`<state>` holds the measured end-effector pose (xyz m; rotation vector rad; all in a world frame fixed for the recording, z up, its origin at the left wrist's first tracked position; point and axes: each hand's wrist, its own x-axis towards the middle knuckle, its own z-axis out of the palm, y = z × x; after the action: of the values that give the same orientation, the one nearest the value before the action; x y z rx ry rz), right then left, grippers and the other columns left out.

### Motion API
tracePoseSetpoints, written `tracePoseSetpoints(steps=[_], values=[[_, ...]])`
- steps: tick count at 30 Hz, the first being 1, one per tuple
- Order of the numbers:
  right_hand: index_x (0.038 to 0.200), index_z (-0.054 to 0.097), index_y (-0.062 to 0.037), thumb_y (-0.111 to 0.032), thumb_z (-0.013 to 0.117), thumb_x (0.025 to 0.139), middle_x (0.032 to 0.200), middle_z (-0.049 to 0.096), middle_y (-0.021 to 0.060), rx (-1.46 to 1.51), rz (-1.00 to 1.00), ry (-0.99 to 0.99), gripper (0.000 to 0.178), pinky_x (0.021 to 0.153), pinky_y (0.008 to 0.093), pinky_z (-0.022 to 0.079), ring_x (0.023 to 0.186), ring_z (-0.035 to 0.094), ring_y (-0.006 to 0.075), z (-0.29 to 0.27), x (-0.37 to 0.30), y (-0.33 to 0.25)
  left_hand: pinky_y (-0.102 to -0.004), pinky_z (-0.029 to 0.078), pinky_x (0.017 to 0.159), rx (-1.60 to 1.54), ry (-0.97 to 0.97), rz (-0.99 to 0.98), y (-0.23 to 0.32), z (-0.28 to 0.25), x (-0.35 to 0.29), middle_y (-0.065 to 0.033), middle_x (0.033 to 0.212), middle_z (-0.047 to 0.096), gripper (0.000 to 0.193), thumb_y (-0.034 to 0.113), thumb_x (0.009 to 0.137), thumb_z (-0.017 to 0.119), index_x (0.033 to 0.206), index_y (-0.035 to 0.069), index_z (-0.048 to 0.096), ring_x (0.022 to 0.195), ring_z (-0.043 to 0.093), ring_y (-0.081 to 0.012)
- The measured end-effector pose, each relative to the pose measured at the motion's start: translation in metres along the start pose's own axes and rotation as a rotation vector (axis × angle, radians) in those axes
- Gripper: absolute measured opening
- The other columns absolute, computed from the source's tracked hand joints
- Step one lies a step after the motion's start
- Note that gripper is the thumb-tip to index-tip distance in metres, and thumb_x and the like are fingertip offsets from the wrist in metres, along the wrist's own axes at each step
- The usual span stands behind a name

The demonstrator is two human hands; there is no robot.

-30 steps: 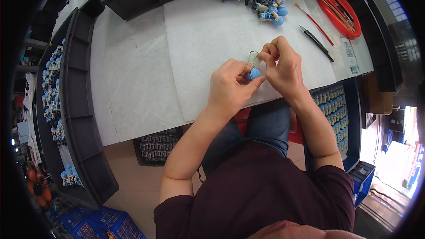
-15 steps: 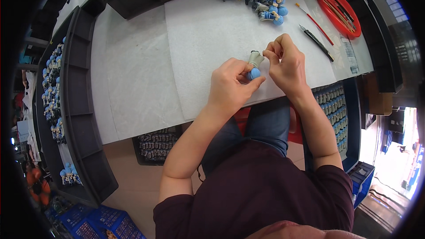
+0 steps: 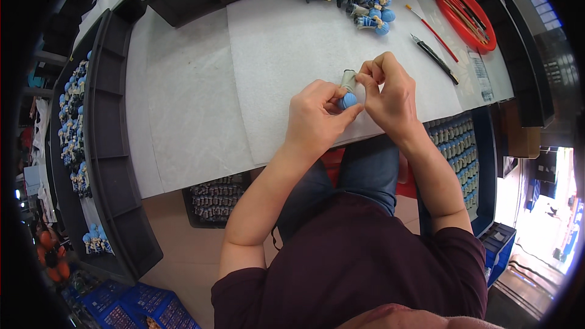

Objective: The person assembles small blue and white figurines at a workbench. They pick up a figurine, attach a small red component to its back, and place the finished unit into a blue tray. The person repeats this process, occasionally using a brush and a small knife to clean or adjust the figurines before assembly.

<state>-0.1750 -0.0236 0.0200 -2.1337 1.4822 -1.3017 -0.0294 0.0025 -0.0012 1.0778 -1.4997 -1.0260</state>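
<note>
A small figurine (image 3: 348,81) with a pale grey-green body and a ribbed blue head lies between the thumb and fingers of my left hand (image 3: 317,114), gripped around its head end. Its dark base points away from me. Close on its right side, my right hand (image 3: 390,91) is pinched, thumb against forefinger, with the fingertips at the body. Whatever sits in that pinch is too small or hidden to make out. Both hands hover just over the white sheet (image 3: 286,42) near the table's front edge.
Several blue-headed figurines (image 3: 370,9) lie at the back. To the right are a red brush (image 3: 434,33), a black pen (image 3: 436,60) and a red tray (image 3: 448,9) with brushes. Black trays (image 3: 113,122) border the left and back. A bin of figurines (image 3: 457,152) stands below right.
My right hand has moved slightly left, bringing its pinched fingertips up to the figurine's body. The figurine has shifted a little left in my left hand.
</note>
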Motion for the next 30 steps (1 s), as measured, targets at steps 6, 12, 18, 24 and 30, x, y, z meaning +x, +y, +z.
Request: tracePoseSetpoints(steps=[6,12,18,24,30], values=[[0.075,0.042,-0.0024,0.011,0.058,0.068,0.065,0.053,0.0115,-0.110,-0.045,0.035,0.022,0.056,0.0381,0.043,0.063,0.054,0.0304,-0.002,0.007,0.013,-0.0229,0.055,0.065,0.048,0.005,0.032,0.004,0.000,0.002,-0.0092,0.084,0.063,0.021,0.001,0.068,0.076,0.083,-0.005,0.062,0.075,0.063,-0.0107],[0.088,0.048,-0.0024,-0.002,0.068,0.074,0.082,0.062,0.0083,0.028,0.293,0.011,0.025,0.062,0.0290,0.045,0.074,0.057,0.0162,-0.017,0.002,0.036,-0.0262,0.054,0.073,0.005,-0.009,-0.002,0.004,0.000,0.002,-0.0112,0.092,0.065,0.023,0.000,0.069,0.075,0.088,-0.004,0.062,0.079,0.064,-0.0141],[0.112,0.052,-0.0020,-0.009,0.071,0.075,0.097,0.063,0.0098,0.098,0.125,-0.005,0.042,0.067,0.0247,0.046,0.085,0.058,0.0136,-0.039,-0.006,0.022,-0.0296,0.050,0.086,0.016,-0.055,0.154,0.000,-0.001,0.003,-0.0144,0.108,0.061,0.028,-0.006,0.070,0.070,0.096,-0.004,0.061,0.096,0.061,-0.0168],[0.115,0.053,-0.0003,-0.001,0.067,0.076,0.100,0.064,0.0115,0.479,0.190,-0.084,0.041,0.072,0.0265,0.049,0.092,0.062,0.0166,-0.032,-0.024,0.016,-0.0316,0.050,0.089,-0.056,-0.044,0.151,0.005,0.001,0.005,-0.0141,0.118,0.055,0.042,-0.012,0.068,0.068,0.108,-0.002,0.057,0.106,0.055,-0.0172],[0.113,0.054,-0.0009,0.001,0.068,0.075,0.101,0.064,0.0114,0.546,0.231,-0.018,0.040,0.073,0.0273,0.050,0.093,0.063,0.0172,-0.025,-0.036,0.020,-0.0299,0.052,0.085,-0.140,-0.020,-0.034,0.007,0.003,0.005,-0.0117,0.108,0.059,0.045,-0.011,0.070,0.067,0.113,-0.002,0.055,0.096,0.059,-0.0175]])
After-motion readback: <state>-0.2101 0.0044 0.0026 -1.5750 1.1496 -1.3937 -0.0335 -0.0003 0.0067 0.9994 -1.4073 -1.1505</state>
